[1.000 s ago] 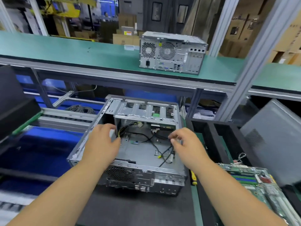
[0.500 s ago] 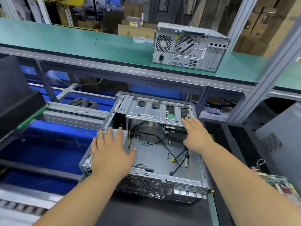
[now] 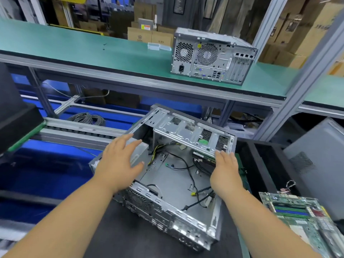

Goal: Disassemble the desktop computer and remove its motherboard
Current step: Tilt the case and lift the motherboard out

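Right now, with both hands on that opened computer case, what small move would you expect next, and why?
Probably sliding the gutted case aside. Its floor is bare apart from loose cables, and a motherboard already lies to its right. The left hand and right hand lie open at its two sides.

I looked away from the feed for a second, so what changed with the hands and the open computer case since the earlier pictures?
The right hand let go of the cables and went to the case's right side. The left hand spread flat over the power supply. The open case now sits turned at an angle. The motherboard lies outside on the right, as before; the closed computer stays on the shelf.
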The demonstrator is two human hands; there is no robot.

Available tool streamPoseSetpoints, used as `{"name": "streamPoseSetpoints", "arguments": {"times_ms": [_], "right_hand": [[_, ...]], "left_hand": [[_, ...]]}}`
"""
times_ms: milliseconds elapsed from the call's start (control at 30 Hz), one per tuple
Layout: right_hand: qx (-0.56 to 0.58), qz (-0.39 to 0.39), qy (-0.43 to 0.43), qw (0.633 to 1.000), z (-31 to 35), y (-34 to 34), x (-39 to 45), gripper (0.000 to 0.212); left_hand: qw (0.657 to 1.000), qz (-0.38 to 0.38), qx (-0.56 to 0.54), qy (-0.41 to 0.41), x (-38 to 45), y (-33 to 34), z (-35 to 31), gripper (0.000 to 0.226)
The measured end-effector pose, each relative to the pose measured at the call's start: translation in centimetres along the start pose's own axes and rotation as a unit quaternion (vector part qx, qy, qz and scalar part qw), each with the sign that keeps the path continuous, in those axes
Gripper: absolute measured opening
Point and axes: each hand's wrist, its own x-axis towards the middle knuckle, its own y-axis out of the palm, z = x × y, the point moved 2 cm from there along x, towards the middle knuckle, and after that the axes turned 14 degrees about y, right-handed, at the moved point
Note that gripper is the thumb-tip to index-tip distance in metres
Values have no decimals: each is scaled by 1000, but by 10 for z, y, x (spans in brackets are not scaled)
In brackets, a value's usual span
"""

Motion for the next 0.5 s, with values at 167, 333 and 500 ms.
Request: {"name": "streamPoseSetpoints", "arguments": {"times_ms": [167,333,500], "right_hand": [[-37,-23,26,999,-3,3,-25,76],[-41,-41,27,998,-6,-14,-14,74],[-1,-43,-25,999,-15,-36,25,69]], "left_hand": [[999,-9,-27,42,8,-3,9,58],[993,-113,-41,-4,-7,-2,-11,50],[987,-126,-68,-75,-27,8,-68,57]]}}
